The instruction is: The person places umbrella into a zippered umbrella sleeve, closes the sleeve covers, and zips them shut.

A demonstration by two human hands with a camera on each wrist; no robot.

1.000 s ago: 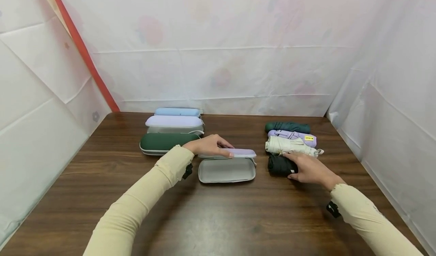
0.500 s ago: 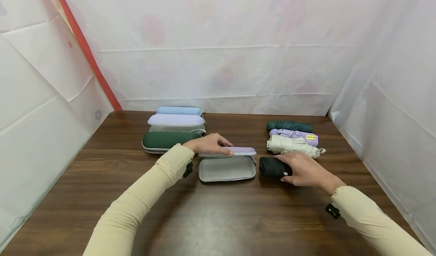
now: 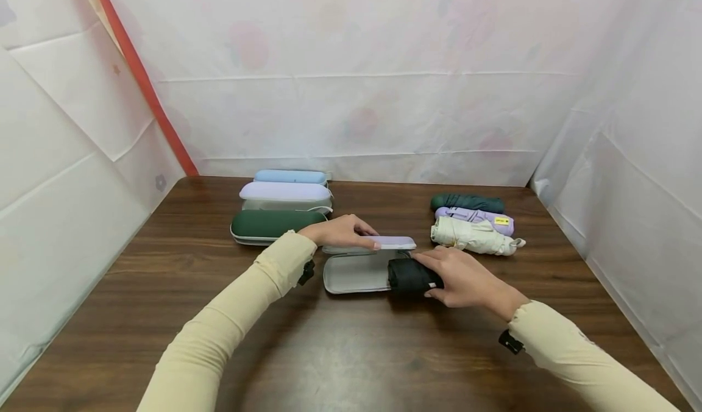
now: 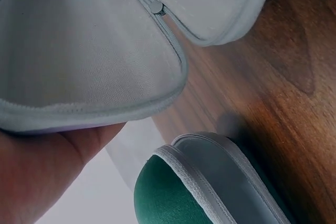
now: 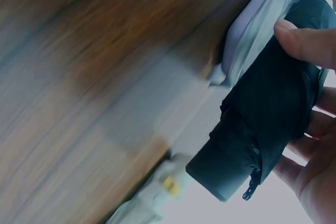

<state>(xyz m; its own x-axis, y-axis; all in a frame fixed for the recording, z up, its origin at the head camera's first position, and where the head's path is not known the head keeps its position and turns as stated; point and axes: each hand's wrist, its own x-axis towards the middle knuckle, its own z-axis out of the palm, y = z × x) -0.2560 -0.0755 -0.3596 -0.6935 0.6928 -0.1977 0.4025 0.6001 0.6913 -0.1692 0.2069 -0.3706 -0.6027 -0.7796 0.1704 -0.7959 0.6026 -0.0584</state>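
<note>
A zippered case [image 3: 353, 275] with a grey lining lies unzipped on the table, its pale purple lid tipped up at the back. My left hand [image 3: 345, 231] holds that lid, thumb at its front edge. In the left wrist view the grey inside of the lid [image 4: 94, 51] and the zipper slider [image 4: 156, 7] show close up. My right hand [image 3: 463, 281] grips a folded black umbrella [image 3: 412, 275], fingers at the far side and thumb at the near side. The umbrella's left end overlaps the right part of the case. In the right wrist view its blunt handle end [image 5: 220, 169] points away from my fingers.
At the back left sit a green case [image 3: 276, 224], a lavender case [image 3: 285, 191] and a blue case [image 3: 290, 177]. On the right lie folded umbrellas: cream [image 3: 474, 236], purple [image 3: 482, 217] and dark green [image 3: 466, 203]. White sheets [image 3: 356, 83] hang behind the table.
My right hand has carried the black umbrella leftward, from in front of the cream umbrella to over the case's right end. My left hand has stayed at the lid.
</note>
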